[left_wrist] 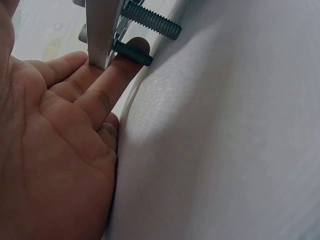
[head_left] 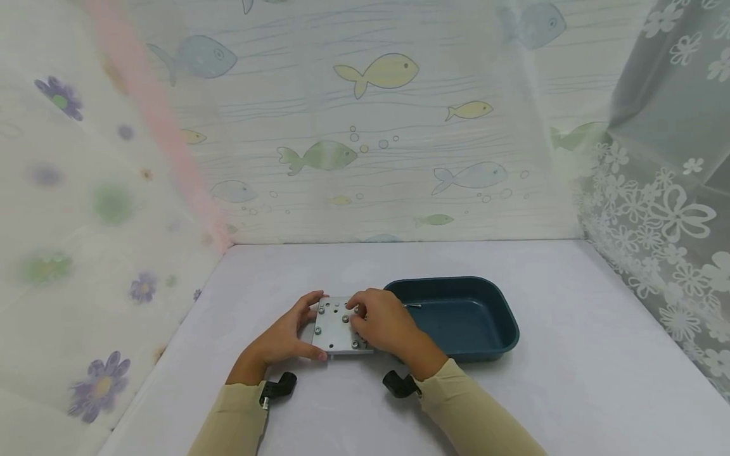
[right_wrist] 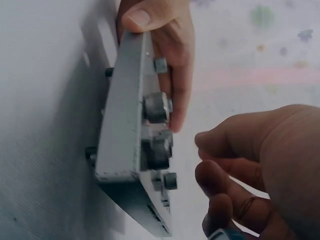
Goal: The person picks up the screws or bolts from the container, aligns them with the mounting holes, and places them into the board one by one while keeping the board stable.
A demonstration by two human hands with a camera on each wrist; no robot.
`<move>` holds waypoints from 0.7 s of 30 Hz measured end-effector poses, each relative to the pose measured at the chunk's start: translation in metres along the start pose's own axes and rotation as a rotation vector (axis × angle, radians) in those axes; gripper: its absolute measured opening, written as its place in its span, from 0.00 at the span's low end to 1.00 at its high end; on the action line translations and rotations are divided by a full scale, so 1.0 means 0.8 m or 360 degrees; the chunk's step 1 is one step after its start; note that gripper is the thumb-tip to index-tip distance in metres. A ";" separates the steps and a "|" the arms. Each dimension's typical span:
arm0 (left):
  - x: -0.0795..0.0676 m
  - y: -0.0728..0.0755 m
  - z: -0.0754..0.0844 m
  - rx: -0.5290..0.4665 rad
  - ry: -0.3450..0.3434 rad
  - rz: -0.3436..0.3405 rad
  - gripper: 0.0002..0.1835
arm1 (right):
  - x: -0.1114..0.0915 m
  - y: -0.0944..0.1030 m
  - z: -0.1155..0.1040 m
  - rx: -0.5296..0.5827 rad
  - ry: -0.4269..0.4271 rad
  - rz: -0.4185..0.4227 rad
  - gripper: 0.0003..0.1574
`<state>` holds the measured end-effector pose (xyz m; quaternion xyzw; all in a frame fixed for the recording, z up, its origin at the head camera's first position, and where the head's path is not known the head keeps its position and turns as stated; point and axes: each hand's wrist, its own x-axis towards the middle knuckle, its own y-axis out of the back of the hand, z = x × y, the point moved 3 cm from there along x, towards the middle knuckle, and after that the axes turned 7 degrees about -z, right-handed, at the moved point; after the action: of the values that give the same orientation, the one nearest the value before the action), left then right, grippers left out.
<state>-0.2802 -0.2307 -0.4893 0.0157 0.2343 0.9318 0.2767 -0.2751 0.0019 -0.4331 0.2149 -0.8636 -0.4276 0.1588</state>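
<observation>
Metal plate (head_left: pixel 336 330) between left hand (head_left: pixel 285 339), tight on its edge, and right hand (head_left: pixel 388 322), near its bolts (head_left: pixel 345 319), hold unclear

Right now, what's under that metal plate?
Under the metal plate, threaded bolt ends stick out toward the white cloth. The plate itself hides most of what lies beneath.

silvery metal on show now: the plate (head_left: pixel 338 334) gleams softly, smooth-faced, while its bolts (left_wrist: pixel 152 21) come in darker metal, ridged with thread. over to the tray (head_left: pixel 462 323), smooth teal plastic with a mild sheen. the tablecloth (head_left: pixel 576 342) looks matt, finely textured; the sleeves (head_left: pixel 476 405), matt fabric too.
</observation>
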 end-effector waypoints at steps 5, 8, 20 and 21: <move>0.000 0.000 0.000 -0.0008 -0.0001 0.0005 0.69 | 0.000 0.010 0.000 0.0020 0.0052 -0.0005 0.12; 0.001 0.000 0.000 -0.0002 -0.0010 0.0007 0.68 | 0.001 0.021 0.002 0.0036 0.0059 -0.0002 0.12; 0.002 -0.001 -0.002 -0.0005 0.0001 0.0012 0.70 | 0.001 0.060 0.010 0.0047 0.0004 0.0003 0.09; 0.001 -0.001 -0.002 -0.0006 0.0003 0.0016 0.70 | 0.000 0.063 0.010 0.0054 0.0002 0.0008 0.08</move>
<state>-0.2809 -0.2302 -0.4910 0.0155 0.2328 0.9336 0.2719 -0.2905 0.0346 -0.3971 0.2156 -0.8712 -0.4123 0.1567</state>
